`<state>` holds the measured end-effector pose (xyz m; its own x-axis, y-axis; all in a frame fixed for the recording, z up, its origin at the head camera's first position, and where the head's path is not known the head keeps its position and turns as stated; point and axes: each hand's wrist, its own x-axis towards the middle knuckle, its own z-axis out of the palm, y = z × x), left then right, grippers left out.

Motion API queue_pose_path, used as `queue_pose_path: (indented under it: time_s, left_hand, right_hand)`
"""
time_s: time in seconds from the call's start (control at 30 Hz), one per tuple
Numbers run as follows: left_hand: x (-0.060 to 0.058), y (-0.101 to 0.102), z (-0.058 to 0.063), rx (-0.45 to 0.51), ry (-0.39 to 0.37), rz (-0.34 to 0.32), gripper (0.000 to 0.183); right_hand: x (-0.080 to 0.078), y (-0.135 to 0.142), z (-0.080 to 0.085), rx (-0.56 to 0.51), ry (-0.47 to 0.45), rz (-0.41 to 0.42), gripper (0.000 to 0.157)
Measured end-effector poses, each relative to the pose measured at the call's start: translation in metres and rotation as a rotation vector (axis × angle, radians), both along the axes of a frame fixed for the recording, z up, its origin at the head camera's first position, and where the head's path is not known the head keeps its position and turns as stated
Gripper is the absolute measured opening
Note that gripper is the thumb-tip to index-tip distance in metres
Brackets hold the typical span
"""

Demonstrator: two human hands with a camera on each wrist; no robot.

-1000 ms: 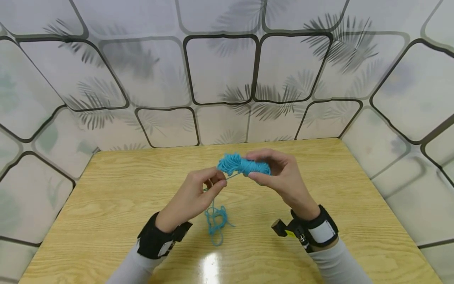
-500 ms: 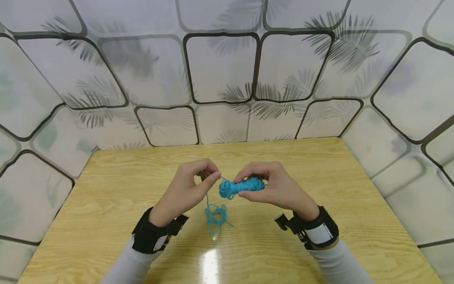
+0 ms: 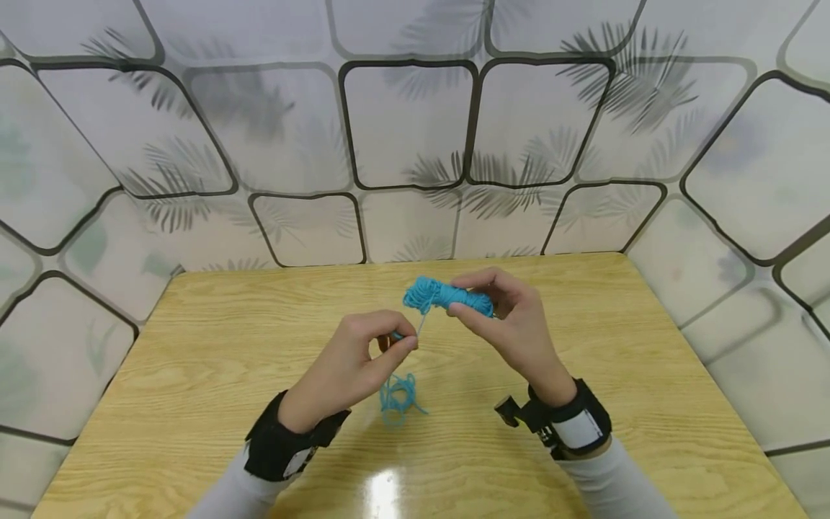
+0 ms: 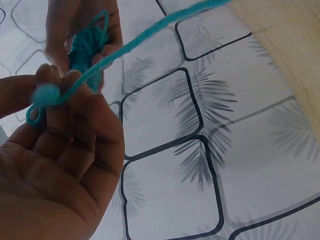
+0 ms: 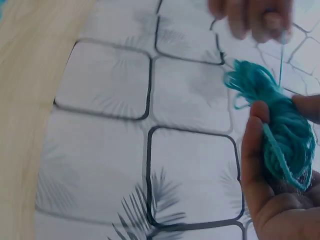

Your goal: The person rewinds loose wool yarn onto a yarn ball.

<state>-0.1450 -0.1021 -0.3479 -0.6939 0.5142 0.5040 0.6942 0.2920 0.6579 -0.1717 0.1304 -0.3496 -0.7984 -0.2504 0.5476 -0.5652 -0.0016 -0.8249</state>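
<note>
A small hank of blue yarn (image 3: 447, 295), wrapped round its middle with looped ends, is held above the table by my right hand (image 3: 512, 317), thumb on one side and fingers on the other. My left hand (image 3: 363, 353) pinches a strand of the yarn between thumb and fingertips, just below the hank's left end. That strand (image 3: 422, 324) runs taut up to the hank. In the left wrist view a length of yarn (image 4: 145, 40) leads away from the pinching fingers. The right wrist view shows the hank (image 5: 285, 130) lying along the fingers. A loose yarn tangle (image 3: 398, 395) lies on the table.
The wood-grain table (image 3: 259, 303) reaches back to a patterned curtain (image 3: 408, 130) with dark outlines and leaf prints, which also closes off both sides. Each wrist wears a black strap (image 3: 573, 422) with a small camera. Light glares off the table's front.
The hank dipped level between the hands, then rose again and tilted, its left end up. My left hand lifted the strand leftward, then came down below the hank, still pinching it.
</note>
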Motion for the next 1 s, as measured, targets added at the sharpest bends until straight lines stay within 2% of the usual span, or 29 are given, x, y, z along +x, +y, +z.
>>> queue_pose_path:
  time_s: [0.1, 0.23, 0.37, 0.57, 0.7, 0.8, 0.9, 1.0]
  left_hand:
    - [-0.002, -0.001, -0.002, -0.008, -0.033, -0.008, 0.013]
    - [-0.006, -0.002, -0.004, -0.013, -0.06, -0.016, 0.013]
    - [-0.01, -0.003, -0.007, -0.019, -0.067, 0.002, 0.014]
    - [-0.014, -0.006, -0.01, -0.018, -0.063, 0.03, 0.014]
    - [-0.016, -0.007, -0.009, -0.019, -0.052, 0.035, 0.016]
    - [-0.015, -0.008, -0.007, -0.017, -0.048, 0.03, 0.014]
    - [-0.014, -0.008, -0.005, -0.02, -0.038, 0.024, 0.013]
    - [-0.012, -0.007, -0.004, -0.03, -0.025, 0.022, 0.014]
  right_hand:
    - [0.002, 0.001, 0.003, -0.128, -0.04, 0.087, 0.027]
    - [0.004, 0.001, 0.006, -0.211, -0.094, 0.182, 0.023]
    - [0.006, 0.001, 0.007, -0.228, -0.118, 0.231, 0.024]
    - [0.006, 0.002, 0.006, -0.202, -0.092, 0.32, 0.023]
    - [0.005, 0.004, 0.005, -0.062, -0.083, 0.439, 0.022]
    - [0.005, 0.005, 0.004, 0.111, -0.104, 0.498, 0.02]
    - [0.006, 0.004, 0.003, 0.273, -0.134, 0.484, 0.02]
    - [0.006, 0.003, 0.002, 0.429, -0.125, 0.393, 0.02]
